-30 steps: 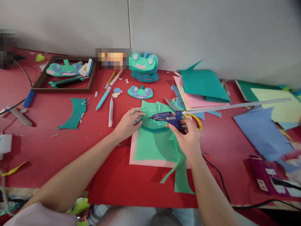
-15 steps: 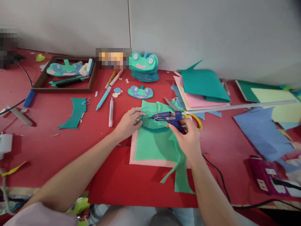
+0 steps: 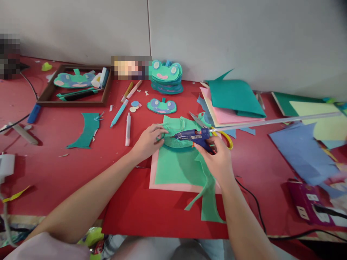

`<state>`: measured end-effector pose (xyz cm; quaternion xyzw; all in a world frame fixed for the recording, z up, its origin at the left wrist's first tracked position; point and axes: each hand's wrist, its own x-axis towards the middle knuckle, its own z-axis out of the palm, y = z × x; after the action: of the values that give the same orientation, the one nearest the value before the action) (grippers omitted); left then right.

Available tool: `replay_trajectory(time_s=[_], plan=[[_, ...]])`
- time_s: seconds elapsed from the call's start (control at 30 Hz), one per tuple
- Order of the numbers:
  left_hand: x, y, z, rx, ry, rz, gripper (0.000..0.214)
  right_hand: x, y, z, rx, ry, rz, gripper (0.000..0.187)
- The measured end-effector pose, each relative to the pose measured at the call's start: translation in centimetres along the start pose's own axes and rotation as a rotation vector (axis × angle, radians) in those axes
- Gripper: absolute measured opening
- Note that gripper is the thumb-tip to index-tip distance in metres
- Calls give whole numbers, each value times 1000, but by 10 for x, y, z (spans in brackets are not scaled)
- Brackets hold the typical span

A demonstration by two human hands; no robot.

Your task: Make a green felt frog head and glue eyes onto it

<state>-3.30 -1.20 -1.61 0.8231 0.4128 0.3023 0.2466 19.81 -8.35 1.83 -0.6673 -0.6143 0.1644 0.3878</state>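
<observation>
My right hand (image 3: 217, 159) is closed round the handle of a blue hot glue gun (image 3: 193, 136), whose nozzle points left at a green felt piece (image 3: 176, 131). A long clear glue stick (image 3: 273, 121) juts from the gun's back toward the right. My left hand (image 3: 148, 142) rests on the left edge of that green felt piece, its fingers curled and pressing it down. The piece lies at the top of a light green sheet (image 3: 176, 168) stacked on a pink sheet (image 3: 152, 171).
Yellow-handled scissors (image 3: 217, 133) lie behind the gun. Frog-face cutouts (image 3: 166, 76) stack by the wall; another frog face (image 3: 162, 106) lies nearer. A brown tray (image 3: 74, 102), pens (image 3: 118, 113), a dark green felt strip (image 3: 88, 130), felt sheets (image 3: 234, 97) and a purple power strip (image 3: 307, 202) surround the work.
Almost nothing differs: the glue gun has edged slightly left over the green felt piece. Both hands keep their places.
</observation>
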Motion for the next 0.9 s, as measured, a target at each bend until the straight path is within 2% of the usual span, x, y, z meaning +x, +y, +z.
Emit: replay_trajectory(time_s=[0.27,0.9], plan=[[0,1,0,3,-4,-8,26,2,1,-5,60,17,118,28],[0,1,-1,-5,-4,-12,26,1,2,-1,30,-2,40,27]])
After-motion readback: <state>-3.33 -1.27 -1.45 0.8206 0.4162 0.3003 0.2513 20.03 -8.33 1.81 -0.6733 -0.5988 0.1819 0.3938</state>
